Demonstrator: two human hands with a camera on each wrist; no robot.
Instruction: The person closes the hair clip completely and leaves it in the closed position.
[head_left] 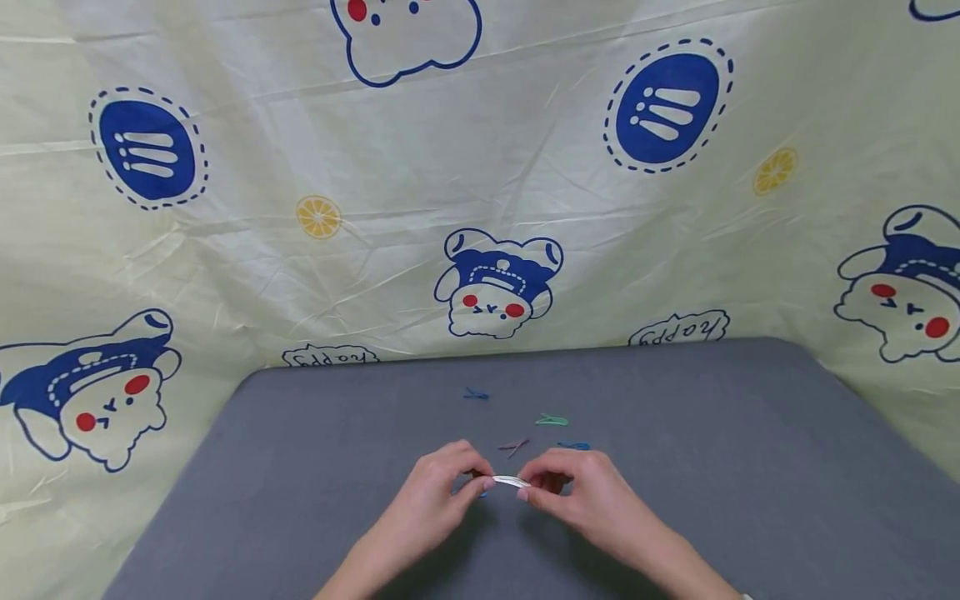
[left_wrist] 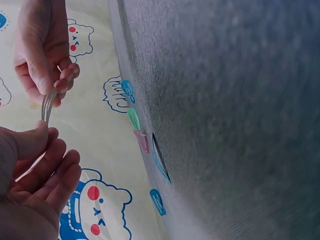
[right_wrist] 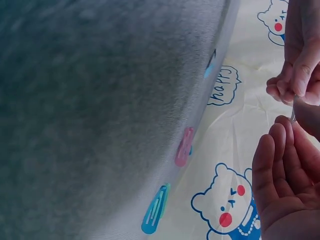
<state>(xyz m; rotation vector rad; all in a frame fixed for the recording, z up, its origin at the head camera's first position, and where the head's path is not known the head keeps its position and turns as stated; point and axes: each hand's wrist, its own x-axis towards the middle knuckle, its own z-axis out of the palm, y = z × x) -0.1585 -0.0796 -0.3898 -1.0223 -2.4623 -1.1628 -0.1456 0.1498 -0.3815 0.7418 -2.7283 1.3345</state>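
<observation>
A white snap hair clip (head_left: 512, 481) is stretched between both hands above the grey table (head_left: 300, 467). My left hand (head_left: 442, 483) pinches one end of it with thumb and forefinger. The other end sits in the pinch of my right hand (head_left: 581, 492). In the left wrist view the slim, slotted frame of the clip (left_wrist: 47, 106) shows between the fingertips. Only a sliver of the clip is visible in the right wrist view, the rest being covered by fingers.
Beyond the hands lie a blue clip (head_left: 476, 394), a green clip (head_left: 552, 420) and a pink clip (head_left: 514, 447). Another blue clip (head_left: 574, 446) lies by the right hand; a light blue one (left_wrist: 161, 160) is partly behind the left. A printed curtain (head_left: 390, 283) hangs behind.
</observation>
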